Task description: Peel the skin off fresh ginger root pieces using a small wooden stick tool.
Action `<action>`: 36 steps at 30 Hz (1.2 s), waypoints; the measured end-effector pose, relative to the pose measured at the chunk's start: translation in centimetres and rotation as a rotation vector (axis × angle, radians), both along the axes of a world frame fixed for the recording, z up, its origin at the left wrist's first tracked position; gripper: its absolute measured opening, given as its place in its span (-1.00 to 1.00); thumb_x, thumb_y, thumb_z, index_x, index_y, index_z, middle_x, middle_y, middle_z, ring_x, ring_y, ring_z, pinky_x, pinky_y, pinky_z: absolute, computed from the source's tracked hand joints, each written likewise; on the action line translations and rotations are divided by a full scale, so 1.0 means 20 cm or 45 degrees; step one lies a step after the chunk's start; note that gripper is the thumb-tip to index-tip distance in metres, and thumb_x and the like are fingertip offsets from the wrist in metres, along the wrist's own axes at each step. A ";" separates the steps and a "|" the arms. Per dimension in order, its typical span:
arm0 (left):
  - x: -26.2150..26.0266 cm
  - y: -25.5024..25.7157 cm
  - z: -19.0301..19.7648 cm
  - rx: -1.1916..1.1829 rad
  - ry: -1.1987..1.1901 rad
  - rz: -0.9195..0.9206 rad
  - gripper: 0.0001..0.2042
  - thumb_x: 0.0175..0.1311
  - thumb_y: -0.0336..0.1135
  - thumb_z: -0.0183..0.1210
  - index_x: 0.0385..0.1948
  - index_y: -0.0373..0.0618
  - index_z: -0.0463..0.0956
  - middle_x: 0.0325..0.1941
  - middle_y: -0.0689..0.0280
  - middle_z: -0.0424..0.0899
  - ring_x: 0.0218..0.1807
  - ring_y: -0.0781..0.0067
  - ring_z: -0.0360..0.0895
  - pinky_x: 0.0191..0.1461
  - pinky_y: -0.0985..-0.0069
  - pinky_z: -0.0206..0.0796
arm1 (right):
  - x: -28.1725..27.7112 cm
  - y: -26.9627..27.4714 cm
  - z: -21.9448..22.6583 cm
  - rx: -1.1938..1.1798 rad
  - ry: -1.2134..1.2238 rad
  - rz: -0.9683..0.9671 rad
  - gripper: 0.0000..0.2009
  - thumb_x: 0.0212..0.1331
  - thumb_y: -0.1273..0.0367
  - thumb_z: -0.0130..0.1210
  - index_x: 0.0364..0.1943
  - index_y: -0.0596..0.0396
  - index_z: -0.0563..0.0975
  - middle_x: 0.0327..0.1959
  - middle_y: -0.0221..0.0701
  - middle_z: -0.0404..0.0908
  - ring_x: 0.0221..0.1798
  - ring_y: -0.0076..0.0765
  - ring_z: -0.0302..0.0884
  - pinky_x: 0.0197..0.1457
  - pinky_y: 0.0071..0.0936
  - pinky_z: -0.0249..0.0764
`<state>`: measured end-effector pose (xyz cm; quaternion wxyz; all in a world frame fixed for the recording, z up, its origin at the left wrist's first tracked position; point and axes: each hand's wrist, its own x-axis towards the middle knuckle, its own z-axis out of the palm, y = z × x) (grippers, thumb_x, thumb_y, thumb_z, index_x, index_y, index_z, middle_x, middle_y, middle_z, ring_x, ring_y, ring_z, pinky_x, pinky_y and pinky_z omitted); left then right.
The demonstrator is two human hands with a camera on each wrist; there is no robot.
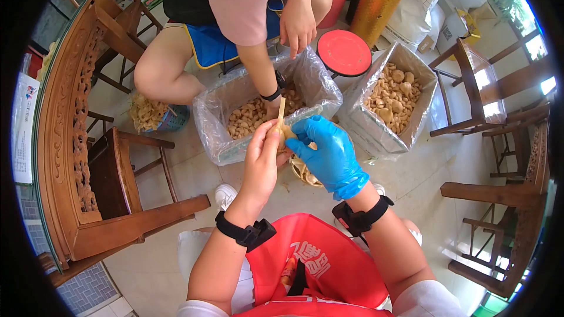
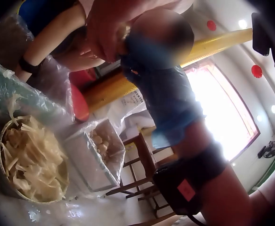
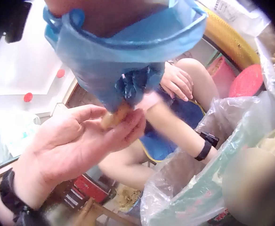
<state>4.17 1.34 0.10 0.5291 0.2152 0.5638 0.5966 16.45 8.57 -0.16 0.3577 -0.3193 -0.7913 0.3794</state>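
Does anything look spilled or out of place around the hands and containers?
Nothing looks tipped or broken. Two small oddities: the right hand wears a blue glove while the left hand, gripping the pale piece, is bare; and a strip pokes past the rim of the heaped basket.

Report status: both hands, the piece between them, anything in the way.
Bare left hand, gloved right hand: fingers on the pale stalked piece. Another person's arm reaches into lined box beyond. Nothing visibly blocking.
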 end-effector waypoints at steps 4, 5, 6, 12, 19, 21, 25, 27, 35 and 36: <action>-0.02 0.00 0.00 0.031 -0.145 0.021 -0.70 0.40 -0.26 -0.15 0.08 -0.14 0.33 0.00 0.31 0.49 -0.02 0.51 0.47 0.06 0.44 0.34 | 0.01 0.01 0.00 0.130 0.007 0.041 -0.79 -0.06 0.44 0.23 -0.31 0.11 0.50 -0.40 -0.23 0.49 -0.38 -0.10 0.50 -0.32 -0.33 0.44; -0.03 0.00 -0.01 0.038 -0.213 0.046 -0.70 0.40 -0.26 -0.16 0.07 -0.14 0.33 -0.03 0.29 0.50 -0.04 0.52 0.47 0.03 0.45 0.37 | 0.01 0.00 0.00 0.156 -0.004 0.103 -0.79 -0.07 0.45 0.24 -0.30 0.12 0.51 -0.39 -0.25 0.51 -0.37 -0.13 0.51 -0.31 -0.35 0.45; -0.04 0.00 -0.01 0.044 -0.281 0.069 -0.71 0.41 -0.25 -0.16 0.06 -0.14 0.33 -0.07 0.27 0.50 -0.06 0.52 0.48 0.01 0.47 0.39 | 0.01 0.00 0.01 0.182 -0.016 0.164 -0.78 -0.07 0.46 0.25 -0.29 0.12 0.53 -0.38 -0.27 0.53 -0.37 -0.15 0.52 -0.30 -0.38 0.45; -0.05 -0.01 0.01 0.130 -0.374 0.190 -0.70 0.40 -0.27 -0.20 -0.01 -0.25 0.36 -0.06 0.22 0.51 -0.06 0.42 0.51 0.08 0.43 0.38 | -0.02 -0.07 0.04 0.249 0.031 0.067 -0.77 -0.05 0.42 0.22 -0.27 0.11 0.49 -0.32 -0.24 0.51 -0.31 -0.07 0.50 -0.26 -0.29 0.45; -0.10 -0.02 -0.01 0.132 -0.513 0.291 -0.77 0.39 -0.35 -0.15 -0.09 -0.28 0.37 -0.12 0.24 0.49 -0.06 0.41 0.48 0.11 0.47 0.36 | -0.05 -0.08 0.05 -0.258 0.310 -0.372 -0.83 0.07 0.43 0.17 -0.29 0.18 0.48 -0.38 -0.28 0.54 -0.38 -0.35 0.48 -0.29 -0.45 0.41; -0.09 -0.01 -0.01 0.134 -0.378 0.232 -0.82 0.35 -0.40 -0.04 -0.11 -0.27 0.37 -0.12 0.28 0.48 -0.06 0.45 0.47 0.11 0.51 0.35 | -0.04 -0.03 0.01 -0.586 0.277 -0.537 -0.81 0.07 0.41 0.17 -0.30 0.25 0.48 -0.48 -0.29 0.56 -0.39 -0.48 0.48 -0.29 -0.49 0.40; -0.10 -0.04 -0.03 0.065 -0.330 0.160 -0.76 0.33 -0.45 -0.02 -0.03 -0.35 0.33 -0.07 0.20 0.46 0.04 0.36 0.45 0.22 0.43 0.31 | 0.02 0.07 -0.11 -0.764 -0.194 -0.447 -0.78 0.13 0.40 0.15 -0.17 0.24 0.52 -0.34 -0.33 0.60 -0.31 -0.47 0.50 -0.20 -0.47 0.43; -0.10 -0.03 -0.04 0.021 -0.289 0.181 -0.73 0.33 -0.43 0.00 0.01 -0.32 0.32 -0.06 0.22 0.46 0.06 0.34 0.44 0.21 0.44 0.32 | -0.03 0.05 -0.12 -0.796 0.181 -0.402 -0.76 0.15 0.40 0.14 -0.13 0.23 0.52 -0.30 -0.35 0.60 -0.27 -0.45 0.50 -0.15 -0.46 0.44; -0.04 -0.01 -0.04 0.025 0.054 0.064 -0.64 0.30 -0.41 0.07 0.10 -0.30 0.31 -0.04 0.28 0.50 -0.09 0.53 0.51 -0.06 0.57 0.43 | -0.05 -0.01 -0.02 -0.808 0.219 -0.009 -0.72 0.12 0.40 0.17 -0.07 0.18 0.54 -0.26 -0.31 0.62 -0.24 -0.44 0.55 -0.13 -0.51 0.47; -0.04 -0.01 -0.05 0.019 0.218 0.031 -0.63 0.30 -0.44 0.05 0.12 -0.32 0.29 -0.01 0.26 0.51 -0.07 0.48 0.52 -0.02 0.52 0.45 | -0.05 -0.02 -0.04 -0.808 0.219 -0.010 -0.72 0.12 0.40 0.17 -0.07 0.18 0.54 -0.26 -0.31 0.62 -0.24 -0.44 0.55 -0.13 -0.51 0.47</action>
